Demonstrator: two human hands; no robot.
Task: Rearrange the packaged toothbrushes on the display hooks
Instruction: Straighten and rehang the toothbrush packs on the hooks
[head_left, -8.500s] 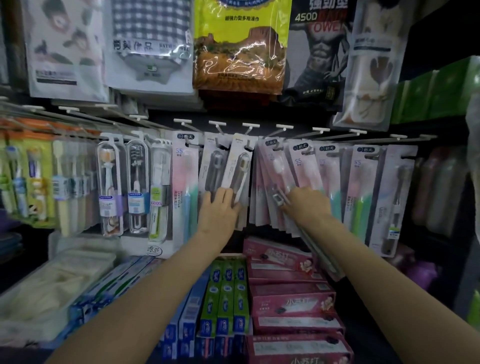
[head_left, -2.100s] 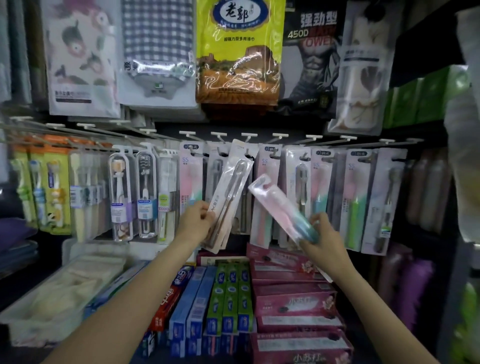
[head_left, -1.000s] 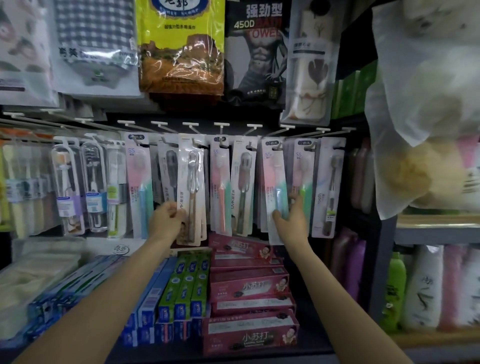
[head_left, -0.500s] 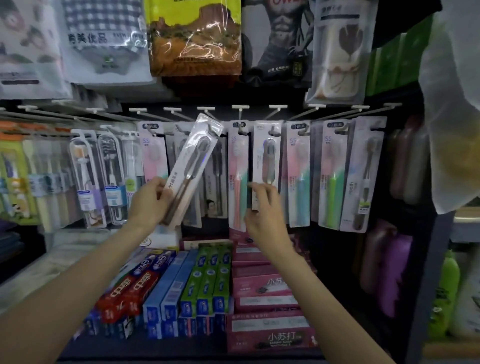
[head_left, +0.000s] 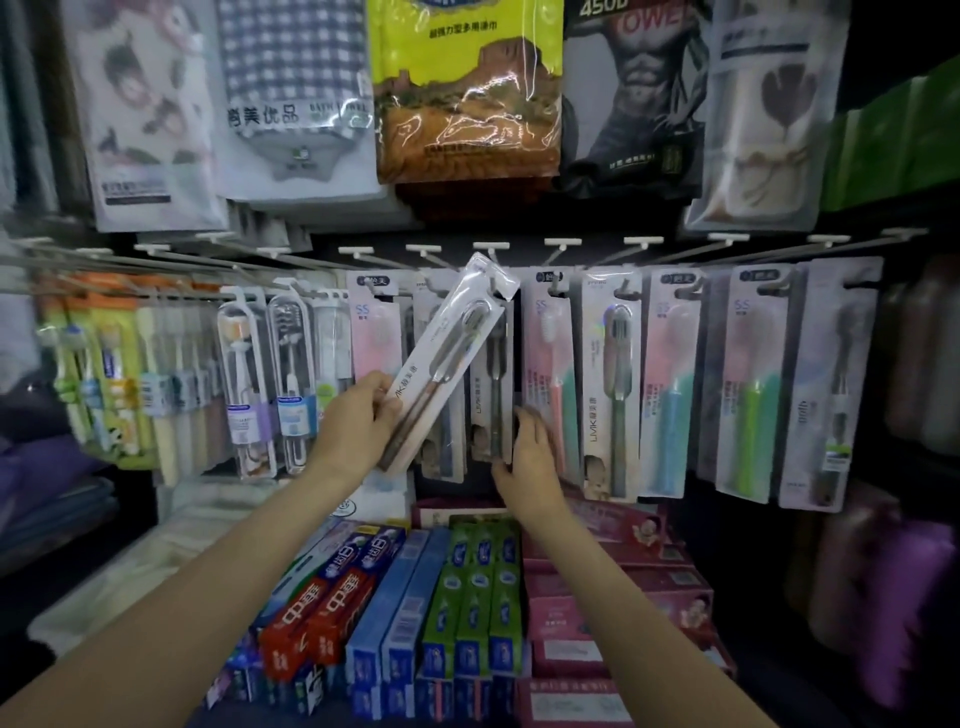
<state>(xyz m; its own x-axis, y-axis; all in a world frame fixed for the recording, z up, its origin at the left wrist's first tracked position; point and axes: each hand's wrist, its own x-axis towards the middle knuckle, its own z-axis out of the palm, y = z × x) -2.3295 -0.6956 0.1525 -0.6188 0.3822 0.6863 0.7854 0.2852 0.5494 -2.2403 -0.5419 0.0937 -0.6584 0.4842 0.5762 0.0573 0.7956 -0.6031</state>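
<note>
Below the hands, boxed toothpaste stands in rows: red cartons (head_left: 317, 618), blue cartons (head_left: 400, 597), green cartons (head_left: 480, 587) and, under the right forearm, pink boxes (head_left: 623, 587) stacked flat. Well above the hands hang bagged towels: a checked towel pack (head_left: 293, 88), a yellow pack with a desert scene (head_left: 467, 88), a black pack printed with a muscled torso (head_left: 636, 93) (its label partly cut off by the frame's top edge) and a clear pouch with a beige cloth (head_left: 763, 119). Far left of the hands lie folded purple cloths (head_left: 47, 467), blurred. To the right, dim pink bottles (head_left: 883, 561) stand.
</note>
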